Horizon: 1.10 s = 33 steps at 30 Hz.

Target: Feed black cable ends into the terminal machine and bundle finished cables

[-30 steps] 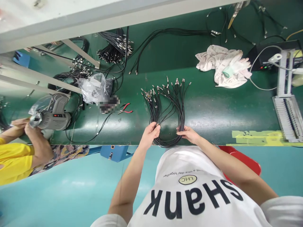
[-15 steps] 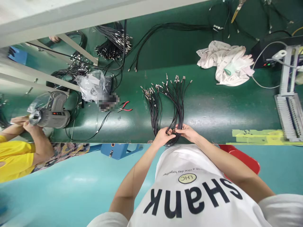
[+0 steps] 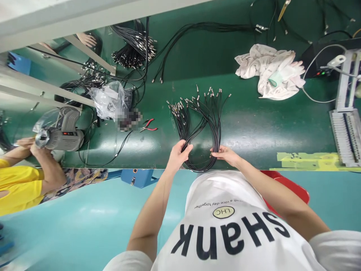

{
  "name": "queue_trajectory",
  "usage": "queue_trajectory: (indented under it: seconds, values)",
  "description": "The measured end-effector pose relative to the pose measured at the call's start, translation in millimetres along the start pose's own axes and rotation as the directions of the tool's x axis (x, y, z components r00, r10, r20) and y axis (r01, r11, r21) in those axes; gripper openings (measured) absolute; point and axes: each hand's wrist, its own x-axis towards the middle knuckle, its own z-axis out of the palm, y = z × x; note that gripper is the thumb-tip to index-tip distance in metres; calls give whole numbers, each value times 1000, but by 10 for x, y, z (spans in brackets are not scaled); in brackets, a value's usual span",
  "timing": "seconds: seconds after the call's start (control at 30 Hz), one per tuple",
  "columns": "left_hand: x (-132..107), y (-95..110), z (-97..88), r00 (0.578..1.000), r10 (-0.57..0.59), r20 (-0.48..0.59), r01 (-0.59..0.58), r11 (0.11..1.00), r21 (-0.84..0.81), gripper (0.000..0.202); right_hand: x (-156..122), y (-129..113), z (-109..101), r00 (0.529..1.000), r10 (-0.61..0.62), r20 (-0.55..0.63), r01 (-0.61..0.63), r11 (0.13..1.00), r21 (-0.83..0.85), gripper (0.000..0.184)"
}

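Observation:
A bundle of black cables (image 3: 216, 131) with silver metal ends lies in a U-shaped bend at the front edge of the green table (image 3: 254, 131). My left hand (image 3: 179, 152) is closed round the left leg of the bend. On the right leg, my right hand (image 3: 225, 154) pinches the cables between thumb and fingers. The loose metal ends fan out on the tabletop, pointing away from me. The bottom of the bend reaches the table edge, close to my white shirt.
Red-handled pliers (image 3: 149, 125) and a clear plastic bag (image 3: 111, 99) lie to the left. White cloths (image 3: 267, 69) sit at the back right, near a metal fixture (image 3: 345, 131). A co-worker's hands (image 3: 31, 145) are beside a grey machine (image 3: 63, 135) at far left.
My left hand has moved left, away from my right hand, to the left leg of the cables. The bend between my hands is wider. My right hand stays nearly in place.

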Motion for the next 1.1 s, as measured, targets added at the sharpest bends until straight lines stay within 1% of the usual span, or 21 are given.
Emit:
queue_trajectory:
  seconds: [0.03, 0.1, 0.23, 0.33, 0.5, 0.6, 0.77, 0.93, 1.1]
  values:
    - [-5, 14, -9, 1000, 3, 12, -3, 1000, 14, 34, 2, -3, 25, 1000, -10, 5, 10, 1000, -4, 41]
    - [-6, 11, 46, 998, 4, 65, -7, 999, 46, 30, 16, -1, 95, 999, -29, 21, 29, 1000, 0, 43]
    - [16, -80, 277, 980, -36, 194, 18, 995, 94, 29, 64, 24, 228, 998, -54, 12, 54, 999, 6, 42]
    - [41, -147, 363, 974, -58, 221, 30, 991, 127, 27, 80, 24, 264, 998, -63, -13, 63, 998, -7, 41]
    - [53, -184, 319, 975, -71, 213, 36, 986, 165, 25, 45, -41, 243, 998, -53, -18, 51, 997, -64, 43]
    - [37, -186, 289, 977, -81, 198, 45, 983, 180, 25, 19, -87, 226, 999, -47, -9, 46, 994, -101, 49]
    - [24, -148, 267, 979, -88, 185, 54, 982, 184, 24, 19, -125, 272, 996, -87, 30, 89, 992, -87, 56]
    - [2, -97, 274, 982, -90, 169, 58, 981, 186, 22, 68, -93, 342, 994, -108, 15, 109, 992, -59, 53]
    - [-13, -98, 281, 990, -91, 105, 71, 982, 175, 22, 80, -80, 326, 998, -62, -13, 60, 993, -101, 46]
